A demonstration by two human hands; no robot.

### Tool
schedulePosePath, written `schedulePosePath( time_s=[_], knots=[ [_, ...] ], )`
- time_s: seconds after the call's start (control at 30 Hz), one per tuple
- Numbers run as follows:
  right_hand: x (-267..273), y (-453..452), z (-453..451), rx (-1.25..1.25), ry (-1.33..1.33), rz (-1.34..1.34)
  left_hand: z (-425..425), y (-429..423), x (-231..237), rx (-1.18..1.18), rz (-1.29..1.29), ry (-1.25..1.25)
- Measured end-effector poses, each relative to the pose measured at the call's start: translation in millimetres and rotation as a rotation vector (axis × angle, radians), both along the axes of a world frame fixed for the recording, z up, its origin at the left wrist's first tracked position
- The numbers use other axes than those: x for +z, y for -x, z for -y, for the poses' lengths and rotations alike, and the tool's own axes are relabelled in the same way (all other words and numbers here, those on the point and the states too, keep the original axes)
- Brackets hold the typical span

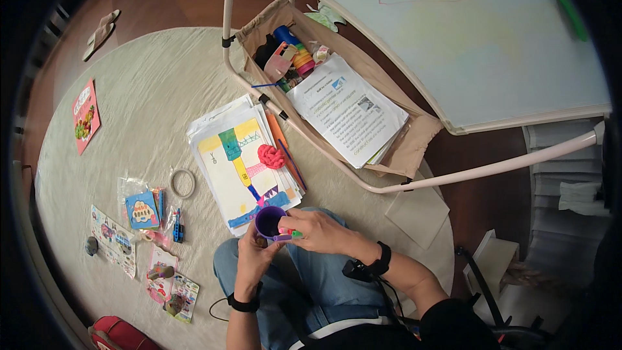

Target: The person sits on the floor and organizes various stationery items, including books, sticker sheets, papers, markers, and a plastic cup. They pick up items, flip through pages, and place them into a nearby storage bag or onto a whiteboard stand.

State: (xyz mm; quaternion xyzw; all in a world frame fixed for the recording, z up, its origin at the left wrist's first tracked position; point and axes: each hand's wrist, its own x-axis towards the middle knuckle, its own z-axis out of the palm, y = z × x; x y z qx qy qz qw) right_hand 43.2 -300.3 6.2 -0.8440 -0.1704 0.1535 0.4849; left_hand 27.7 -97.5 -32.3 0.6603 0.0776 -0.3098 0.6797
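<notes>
A purple cup is held over my lap, its mouth tipped up towards the camera. My left hand grips its side. My right hand holds several markers against the cup's near rim; purple, green and pink ends show, the rest hidden by the fingers. Just beyond the cup, a stack of papers lies on the rug, topped by a coloured drawing of a tower and cranes. On that drawing sits a bundle of red cord or clay.
A fabric trough with printed sheets and toys hangs on a tubular frame under a whiteboard. On the round rug lie a tape roll, card packs and sticker sheets. A red bag is at lower left.
</notes>
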Motion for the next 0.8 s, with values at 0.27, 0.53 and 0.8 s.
schedulePosePath(
  time_s=[0.27, 0.53, 0.8],
  knots=[
    [-17, -20, 21, -0.195, 0.071, 0.135, 31, -16, -6, -0.002, 0.376, -0.567],
    [-75, -141, 108, -1.263, -0.678, -0.193, 7, -24, -12, 0.155, 0.351, -0.611],
    [-154, -240, 104, -1.559, -0.473, -0.091, 0, -24, -39, 0.303, 0.35, -0.527]
  ],
)
